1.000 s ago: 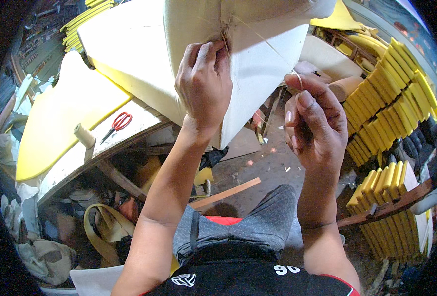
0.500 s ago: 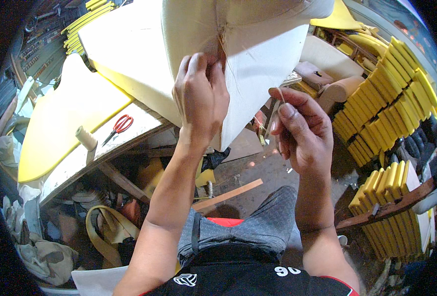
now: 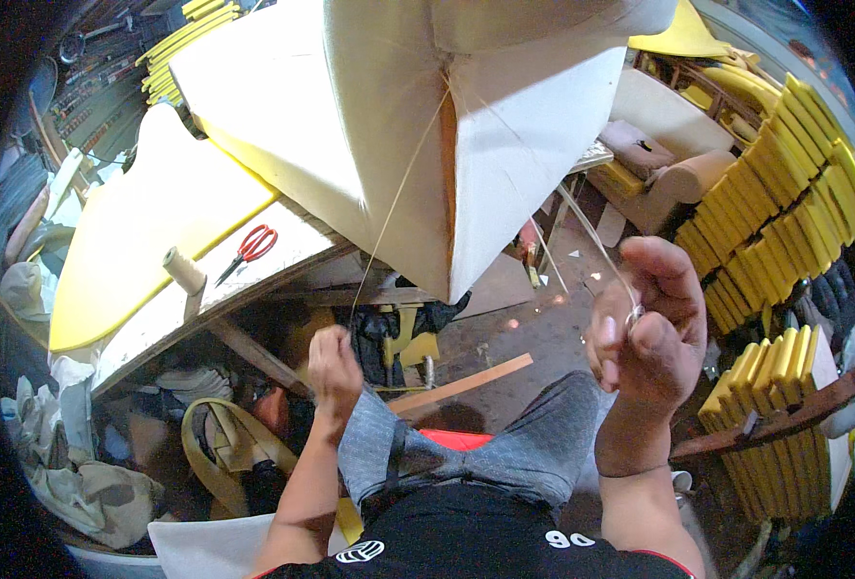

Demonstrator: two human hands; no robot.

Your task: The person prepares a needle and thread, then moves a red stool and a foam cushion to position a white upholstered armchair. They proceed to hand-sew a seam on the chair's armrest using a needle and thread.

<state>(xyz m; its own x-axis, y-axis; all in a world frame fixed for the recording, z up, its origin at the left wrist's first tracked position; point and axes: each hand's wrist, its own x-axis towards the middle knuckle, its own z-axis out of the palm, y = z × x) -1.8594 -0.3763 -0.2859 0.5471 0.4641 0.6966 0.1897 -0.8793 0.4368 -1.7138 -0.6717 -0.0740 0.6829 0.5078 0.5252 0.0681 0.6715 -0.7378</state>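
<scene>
A large white fabric-covered cushion-like piece (image 3: 533, 145) rests before me, with a seam gap showing a brown strip. Two strands run from the top of that gap. My left hand (image 3: 335, 369) is low on the left, closed in a pinch on one strand of thread (image 3: 398, 197), which is pulled taut. Off to the right, my right hand (image 3: 651, 323) is curled round the other strand, with a small shiny bit at the fingertips that I cannot make out. Red-handled scissors (image 3: 256, 243) and a thread spool (image 3: 186, 271) sit on the table at left.
The wooden table (image 3: 292, 232) carries a yellow-edged white panel (image 3: 147, 217). Stacks of yellow foam pieces (image 3: 775, 193) rise on the right. A wooden strip (image 3: 466, 384) lies on the floor, and fabric scraps (image 3: 99, 507) pile up at lower left.
My left hand has left the seam and come down toward me, drawing thread taut. My right hand has moved right and lower. The view has shifted slightly.
</scene>
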